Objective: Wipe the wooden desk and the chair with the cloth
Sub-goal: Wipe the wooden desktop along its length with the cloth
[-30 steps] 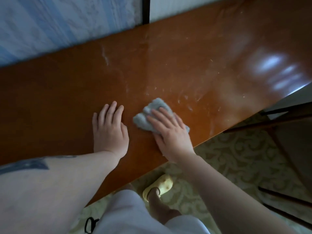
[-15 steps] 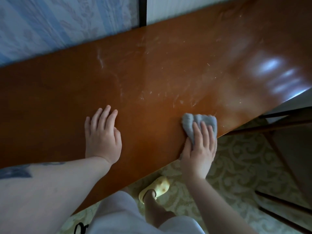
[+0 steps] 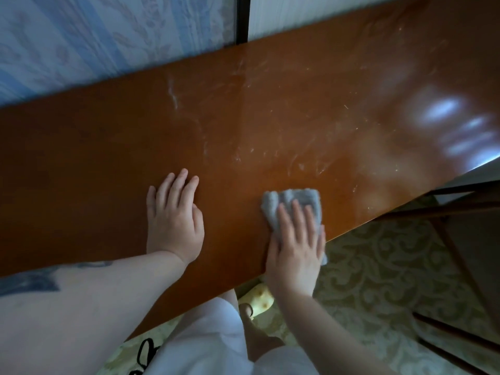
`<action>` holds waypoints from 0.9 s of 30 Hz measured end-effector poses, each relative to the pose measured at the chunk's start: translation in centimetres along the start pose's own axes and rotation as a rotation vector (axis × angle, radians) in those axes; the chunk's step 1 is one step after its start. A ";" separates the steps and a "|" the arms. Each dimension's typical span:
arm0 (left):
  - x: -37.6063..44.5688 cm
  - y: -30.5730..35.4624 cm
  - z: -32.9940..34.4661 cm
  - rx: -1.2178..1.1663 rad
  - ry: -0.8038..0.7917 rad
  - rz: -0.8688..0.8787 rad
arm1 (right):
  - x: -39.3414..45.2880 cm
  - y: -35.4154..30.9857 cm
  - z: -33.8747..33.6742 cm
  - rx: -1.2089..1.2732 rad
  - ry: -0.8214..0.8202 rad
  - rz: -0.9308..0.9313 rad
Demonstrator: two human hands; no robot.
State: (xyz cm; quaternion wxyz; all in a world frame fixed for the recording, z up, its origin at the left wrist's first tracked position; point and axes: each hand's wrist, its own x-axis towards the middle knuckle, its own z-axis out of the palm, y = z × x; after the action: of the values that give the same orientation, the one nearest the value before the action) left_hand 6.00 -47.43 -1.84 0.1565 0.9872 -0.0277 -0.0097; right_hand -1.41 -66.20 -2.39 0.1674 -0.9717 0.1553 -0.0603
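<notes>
The hands are being laid flat on the surface (image 3: 81,163): the left hand (image 3: 174,220) is being rested bare, fingers straight and together, holding nothing, while the right hand (image 3: 296,244) is being pressed with straight fingers onto the cloth (image 3: 292,203). The surface, a long glossy wooden top, is being crossed by pale smears and specks from about 12 to 2 o'clock of the cloth. The chair (image 3: 460,212), dark-framed, is being glimpsed at 3 o'clock beyond the near edge, well apart from both hands. The cloth, small and grey, is being pinned just beside the near edge, its long axis running from 6 to 12 o'clock under the right palm, its far end showing past the fingertips and one corner hanging over the edge at 5 o'clock. From the left hand it is lying at 3 o'clock, so the right hand is the nearer. The coming stroke is probably being aimed towards 1 o'clock, where the marks remain.
</notes>
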 end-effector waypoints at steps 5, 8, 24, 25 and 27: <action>0.1 -0.2 -0.1 -0.015 -0.013 -0.006 | 2.0 -5.0 0.4 -0.013 -0.357 -0.645; 0.2 -0.1 -0.1 0.002 -0.050 -0.036 | 6.7 -3.5 0.4 -0.021 -0.427 -0.720; 0.2 -0.2 -0.3 0.020 -0.070 -0.043 | 5.4 0.8 -0.7 0.002 0.056 0.344; 0.2 -0.1 -0.3 0.009 -0.062 -0.041 | 4.7 0.7 -0.5 0.018 0.121 0.524; 0.1 -0.2 -0.2 -0.015 -0.055 -0.043 | 3.0 -1.4 0.3 0.006 0.147 0.586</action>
State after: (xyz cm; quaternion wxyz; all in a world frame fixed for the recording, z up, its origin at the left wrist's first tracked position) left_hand 6.16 -47.16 -1.71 0.1628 0.9858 -0.0106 -0.0402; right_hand 1.87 -65.86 -2.02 0.1686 -0.8781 0.4406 -0.0802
